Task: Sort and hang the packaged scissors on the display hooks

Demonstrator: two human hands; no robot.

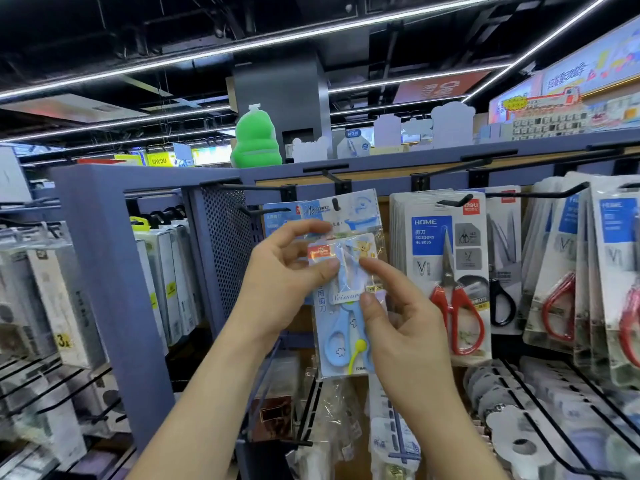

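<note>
I hold a clear pack of blue children's scissors (341, 327) with a teddy-bear card in front of the display. My left hand (287, 282) pinches its upper left part between thumb and fingers. My right hand (398, 313) pinches its right edge with thumb and forefinger. Behind it, another blue scissors pack (349, 211) hangs on a black hook (335, 203). To the right, a pack of red-handled scissors (450, 271) hangs on its own hook (453, 201).
More red-handled scissors packs (561, 271) and a black-handled pair (502, 282) hang further right. Long black hooks (540, 194) jut out overhead. A blue perforated panel (227, 244) stands to the left, with boxed goods (166, 282) beyond. Tape rolls (519, 438) lie below right.
</note>
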